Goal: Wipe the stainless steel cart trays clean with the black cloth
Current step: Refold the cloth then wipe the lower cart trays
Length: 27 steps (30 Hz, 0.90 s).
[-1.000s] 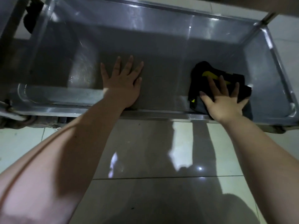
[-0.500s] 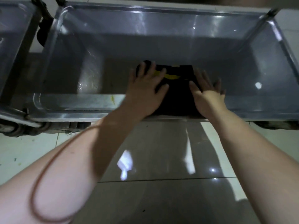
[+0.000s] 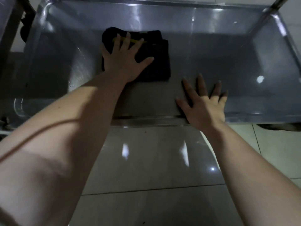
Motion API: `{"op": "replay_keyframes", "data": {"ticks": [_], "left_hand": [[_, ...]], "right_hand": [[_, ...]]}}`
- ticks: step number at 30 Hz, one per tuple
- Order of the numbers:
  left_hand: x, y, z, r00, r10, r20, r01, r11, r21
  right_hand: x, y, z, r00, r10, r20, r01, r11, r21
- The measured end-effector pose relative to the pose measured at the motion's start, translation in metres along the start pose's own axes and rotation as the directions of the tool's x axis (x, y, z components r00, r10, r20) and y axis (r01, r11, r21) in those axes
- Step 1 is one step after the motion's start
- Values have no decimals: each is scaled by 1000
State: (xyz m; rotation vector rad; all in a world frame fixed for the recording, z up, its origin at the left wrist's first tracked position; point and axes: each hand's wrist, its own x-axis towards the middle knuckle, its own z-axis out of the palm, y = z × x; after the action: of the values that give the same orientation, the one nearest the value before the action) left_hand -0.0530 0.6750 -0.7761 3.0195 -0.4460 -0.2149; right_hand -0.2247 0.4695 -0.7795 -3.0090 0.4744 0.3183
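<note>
A: where's the cloth (image 3: 151, 59) rn?

B: flat on the tray (image 3: 211, 51) floor, left of centre, towards the back wall. Black, folded, w/ a bit of yellow showing near the top edge.

A: and the hands?

B: left hand (image 3: 125, 61) is on top of it, palm down, fingers spread. No real grip, it's just pressing the cloth flat, not clenched around it. Right hand (image 3: 203, 105) is apart from the cloth, also flat & spread wide, holding nothing; palm sits at the tray's front rim w/ the fingers reaching onto the tray floor.

A: tray itself?

B: steel, deep walls, shiny w/ light spots. Looks streaky at the left end, can't tell if wet. Tiled floor (image 3: 154, 168) below, glossy. Edge of a 2nd tray (image 3: 6, 22) at far left, mostly out of shot.
</note>
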Motion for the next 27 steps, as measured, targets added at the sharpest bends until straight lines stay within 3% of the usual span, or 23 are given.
{"op": "replay_keyframes", "data": {"ticks": [4, 12, 16, 21, 27], "left_hand": [[-9, 5, -3, 1000, 11, -2, -11, 1000, 5], [-121, -9, 4, 1000, 3, 21, -5, 995, 95], [-109, 17, 4, 1000, 6, 16, -6, 1000, -16], [-85, 30, 17, 997, -81, 7, 81, 996, 26], [-11, 15, -3, 995, -86, 45, 86, 996, -8]], "right_hand": [[3, -1, 0, 1000, 7, 2, -7, 1000, 4], [4, 1, -1, 1000, -2, -1, 2, 1000, -20], [3, -3, -3, 1000, -7, 3, 7, 1000, -18], [4, -3, -2, 1000, -19, 7, 19, 1000, -12], [8, -5, -4, 999, -14, 31, 14, 1000, 2]]}}
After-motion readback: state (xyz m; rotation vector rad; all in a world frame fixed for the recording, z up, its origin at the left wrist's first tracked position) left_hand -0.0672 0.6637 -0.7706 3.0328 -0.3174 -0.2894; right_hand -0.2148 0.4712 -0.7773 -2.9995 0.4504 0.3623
